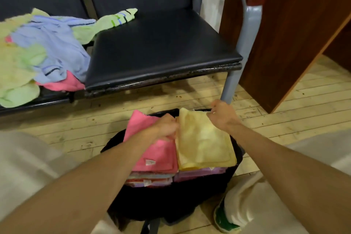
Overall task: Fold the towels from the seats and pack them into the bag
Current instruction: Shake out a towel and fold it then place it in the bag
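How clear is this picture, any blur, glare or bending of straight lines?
Head view: fairly sharp at the centre, with slight motion blur on the left hand and right hand. The black seat shows soft glare. The wide angle bends the chair frame and floorboards. The towel pile at the left edge looks soft.

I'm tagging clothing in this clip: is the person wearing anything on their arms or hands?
No. Both forearms are bare with no sleeves in view, and the left hand and right hand wear no gloves. No watch or bracelet shows. The blur hides any rings.
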`<state>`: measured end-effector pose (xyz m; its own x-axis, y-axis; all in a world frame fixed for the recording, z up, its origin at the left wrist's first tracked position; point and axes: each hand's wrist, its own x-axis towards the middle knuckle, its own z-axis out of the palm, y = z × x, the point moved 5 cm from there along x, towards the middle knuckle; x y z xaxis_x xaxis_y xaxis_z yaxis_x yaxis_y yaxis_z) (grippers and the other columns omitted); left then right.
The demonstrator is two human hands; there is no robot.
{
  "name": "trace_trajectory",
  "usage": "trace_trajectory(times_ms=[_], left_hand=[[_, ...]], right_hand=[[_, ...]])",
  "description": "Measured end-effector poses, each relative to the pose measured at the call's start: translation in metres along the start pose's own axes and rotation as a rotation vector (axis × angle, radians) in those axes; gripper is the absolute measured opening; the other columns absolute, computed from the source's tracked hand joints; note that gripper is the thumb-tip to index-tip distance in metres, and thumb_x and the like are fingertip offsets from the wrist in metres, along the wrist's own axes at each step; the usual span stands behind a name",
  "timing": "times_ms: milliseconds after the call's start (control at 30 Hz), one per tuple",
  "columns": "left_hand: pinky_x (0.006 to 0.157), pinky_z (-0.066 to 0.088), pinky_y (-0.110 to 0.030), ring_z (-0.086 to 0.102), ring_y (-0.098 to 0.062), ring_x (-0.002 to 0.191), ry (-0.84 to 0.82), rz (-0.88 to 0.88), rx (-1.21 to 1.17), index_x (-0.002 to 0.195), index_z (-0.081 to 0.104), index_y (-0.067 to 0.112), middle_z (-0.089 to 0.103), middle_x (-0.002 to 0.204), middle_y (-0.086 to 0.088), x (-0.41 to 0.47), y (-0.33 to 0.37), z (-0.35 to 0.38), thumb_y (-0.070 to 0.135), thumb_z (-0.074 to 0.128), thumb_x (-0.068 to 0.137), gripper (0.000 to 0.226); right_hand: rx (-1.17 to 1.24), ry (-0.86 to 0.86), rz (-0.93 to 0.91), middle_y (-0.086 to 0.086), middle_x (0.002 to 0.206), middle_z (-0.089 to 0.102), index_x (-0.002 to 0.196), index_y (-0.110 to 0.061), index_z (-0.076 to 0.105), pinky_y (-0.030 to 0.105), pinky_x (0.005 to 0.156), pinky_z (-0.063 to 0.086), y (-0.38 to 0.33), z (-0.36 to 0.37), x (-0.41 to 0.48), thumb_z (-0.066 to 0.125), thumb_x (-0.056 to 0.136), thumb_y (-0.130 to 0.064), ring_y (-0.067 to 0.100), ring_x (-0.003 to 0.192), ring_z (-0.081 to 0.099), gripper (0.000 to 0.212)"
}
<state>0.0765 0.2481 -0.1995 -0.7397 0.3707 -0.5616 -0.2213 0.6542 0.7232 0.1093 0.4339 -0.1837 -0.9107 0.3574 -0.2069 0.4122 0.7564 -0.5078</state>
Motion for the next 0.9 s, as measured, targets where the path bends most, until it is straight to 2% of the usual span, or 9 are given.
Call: trace_trajectory(times_ms=[100, 167, 267, 367, 467, 600, 733, 800, 900], left_hand=[[0.084, 0.054, -0.041, 0.06, -0.024, 0.087, 0.058, 0.054, -0.018, 0.089, 0.054, 0.013, 0.056, 0.093, -0.009, -0.019, 0.016, -0.038, 0.009, 0.048, 0.094, 0.008], [0.079, 0.055, -0.038, 0.065, -0.028, 0.094, 0.107, 0.113, -0.004, 0.104, 0.056, 0.01, 0.056, 0.098, -0.007, -0.03, 0.025, -0.067, 0.009, 0.047, 0.093, 0.014], [0.072, 0.054, -0.033, 0.067, -0.026, 0.09, 0.166, 0.2, -0.06, 0.108, 0.058, 0.011, 0.061, 0.098, -0.008, -0.047, 0.034, -0.116, 0.009, 0.047, 0.094, 0.018], [0.073, 0.055, -0.03, 0.068, -0.021, 0.084, 0.211, 0.244, -0.107, 0.101, 0.06, 0.015, 0.066, 0.099, -0.01, -0.065, 0.036, -0.164, 0.01, 0.048, 0.097, 0.014], [0.077, 0.055, -0.03, 0.068, -0.019, 0.082, 0.293, 0.267, -0.12, 0.098, 0.06, 0.016, 0.066, 0.095, -0.008, -0.082, 0.03, -0.217, 0.011, 0.047, 0.097, 0.014], [0.052, 0.051, -0.021, 0.066, -0.014, 0.068, 0.537, 0.275, -0.233, 0.101, 0.058, 0.013, 0.064, 0.086, -0.009, -0.099, -0.001, -0.277, 0.003, 0.048, 0.094, 0.016], [0.083, 0.053, -0.044, 0.066, -0.028, 0.089, 0.805, 0.253, -0.196, 0.104, 0.061, 0.016, 0.064, 0.084, -0.004, -0.116, -0.04, -0.323, 0.007, 0.051, 0.088, 0.021], [0.085, 0.051, -0.046, 0.066, -0.027, 0.088, 0.86, 0.222, -0.3, 0.104, 0.06, 0.016, 0.064, 0.088, -0.005, -0.126, -0.057, -0.34, 0.007, 0.051, 0.089, 0.021], [0.081, 0.052, -0.037, 0.065, -0.02, 0.083, 0.932, 0.185, -0.453, 0.104, 0.06, 0.016, 0.065, 0.101, -0.009, -0.136, -0.079, -0.358, 0.006, 0.049, 0.091, 0.02]], right_hand=[[0.13, 0.005, -0.121, 0.007, 0.118, 0.061, 0.118, -0.01, 0.059, 0.022, 0.078, 0.04, -0.053, -0.016, -0.003, 0.053, 0.094, -0.013, 0.023, 0.107, 0.057, 0.025], [0.17, 0.028, -0.207, 0.002, 0.109, 0.064, 0.115, -0.012, 0.062, 0.017, 0.073, 0.037, -0.089, -0.025, -0.005, 0.058, 0.093, -0.016, 0.018, 0.105, 0.058, 0.023], [0.236, 0.057, -0.298, -0.003, 0.094, 0.065, 0.111, -0.015, 0.063, 0.013, 0.062, 0.037, -0.141, -0.032, -0.009, 0.063, 0.092, -0.02, 0.01, 0.086, 0.057, 0.019], [0.309, 0.039, -0.36, -0.003, 0.09, 0.066, 0.108, -0.016, 0.063, 0.024, 0.074, 0.052, -0.188, -0.03, -0.005, 0.064, 0.091, -0.02, 0.013, 0.083, 0.061, 0.017], [0.321, -0.008, -0.438, -0.008, 0.086, 0.064, 0.107, -0.018, 0.063, 0.037, 0.084, 0.056, -0.238, -0.019, 0.003, 0.063, 0.092, -0.021, 0.016, 0.089, 0.064, 0.015], [0.364, -0.076, -0.52, -0.005, 0.087, 0.065, 0.111, -0.016, 0.064, 0.039, 0.081, 0.057, -0.296, 0.007, 0.016, 0.062, 0.093, -0.02, 0.019, 0.088, 0.066, 0.019], [0.358, -0.115, -0.582, -0.003, 0.088, 0.066, 0.112, -0.013, 0.065, 0.037, 0.086, 0.054, -0.348, 0.046, 0.033, 0.063, 0.091, -0.017, 0.014, 0.087, 0.062, 0.022], [0.361, -0.122, -0.617, -0.001, 0.093, 0.066, 0.112, -0.013, 0.065, 0.028, 0.079, 0.052, -0.372, 0.062, 0.039, 0.062, 0.091, -0.016, 0.014, 0.087, 0.06, 0.021], [0.346, -0.117, -0.634, 0.004, 0.103, 0.064, 0.116, -0.012, 0.063, 0.019, 0.073, 0.043, -0.402, 0.078, 0.051, 0.058, 0.093, -0.015, 0.015, 0.092, 0.058, 0.024]])
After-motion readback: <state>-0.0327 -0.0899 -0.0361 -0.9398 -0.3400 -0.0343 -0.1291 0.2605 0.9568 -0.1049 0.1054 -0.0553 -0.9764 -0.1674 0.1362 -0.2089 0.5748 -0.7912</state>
